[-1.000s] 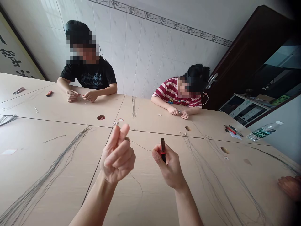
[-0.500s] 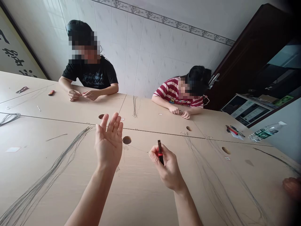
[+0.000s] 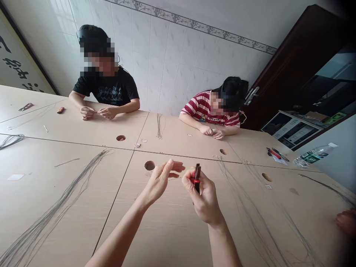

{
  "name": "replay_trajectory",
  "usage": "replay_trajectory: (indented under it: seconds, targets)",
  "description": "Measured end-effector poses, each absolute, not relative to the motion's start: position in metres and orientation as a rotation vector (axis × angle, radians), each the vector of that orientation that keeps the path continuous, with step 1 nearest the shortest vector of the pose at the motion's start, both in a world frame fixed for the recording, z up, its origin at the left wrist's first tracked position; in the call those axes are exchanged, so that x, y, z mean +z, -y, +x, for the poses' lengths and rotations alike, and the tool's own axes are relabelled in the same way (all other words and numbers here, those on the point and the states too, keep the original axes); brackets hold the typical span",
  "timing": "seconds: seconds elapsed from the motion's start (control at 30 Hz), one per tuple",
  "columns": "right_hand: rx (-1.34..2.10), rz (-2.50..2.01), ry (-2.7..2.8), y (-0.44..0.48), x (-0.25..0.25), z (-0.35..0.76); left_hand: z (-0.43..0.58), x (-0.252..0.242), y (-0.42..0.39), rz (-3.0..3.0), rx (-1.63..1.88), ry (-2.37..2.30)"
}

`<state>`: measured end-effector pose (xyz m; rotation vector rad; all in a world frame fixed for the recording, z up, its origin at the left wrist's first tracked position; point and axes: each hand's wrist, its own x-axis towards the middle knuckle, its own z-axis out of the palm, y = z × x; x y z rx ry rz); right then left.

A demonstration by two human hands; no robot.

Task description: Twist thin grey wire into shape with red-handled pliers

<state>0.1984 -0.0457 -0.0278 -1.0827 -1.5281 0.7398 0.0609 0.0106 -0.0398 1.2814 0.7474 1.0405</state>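
1. The left hand is up over the desk. Its fingers are loosely spread, with thumb and forefinger tips close together but not meeting. I can't make out anything between them.
2. The right hand is clenched. Its fingers wrap tight round the red grips of a small pair of pliers, dark nose pointing up.
3. The pliers are held in the air above the near middle of the desk, just to the right of the left fingertips, close but not touching.
4. A round hole in the desk sits just beyond the left hand.
5. A long bundle of thin wire sweeps across the desk on the left. More wire strands trail down the right side, well apart from both hands.
6. Across the desk, a person in a black shirt has both hands together on the surface. Beside them, a person in a striped shirt leans low over something small.
7. Far right, a water bottle lies on its side and a red-handled tool rests near it. Another person's hand shows at the edge.
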Motion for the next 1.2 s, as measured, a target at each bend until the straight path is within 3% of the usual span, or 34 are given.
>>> replay_trajectory:
  seconds: [0.43, 0.67, 0.83, 1.03, 1.2]
  targets:
    - [0.588, -1.139, 1.444, 0.043, -0.028, 0.210, 0.046, -0.020, 0.002, 1.441, 0.447, -0.571]
    - [0.572, -1.187, 1.382, 0.042, -0.029, 0.210, 0.029, -0.014, 0.009, 1.230, 0.163, -0.086]
    - [0.622, -1.187, 1.402, 0.041, -0.032, 0.204, 0.013, -0.022, 0.022, 0.981, 0.537, -0.014]
    - [0.691, -1.113, 1.455, 0.043, -0.034, 0.191, 0.016, 0.006, 0.029, 0.457, 1.161, 0.014]
    - [0.728, -1.071, 1.467, 0.046, -0.033, 0.183, 0.029, 0.014, 0.015, 0.327, 1.570, -0.269]
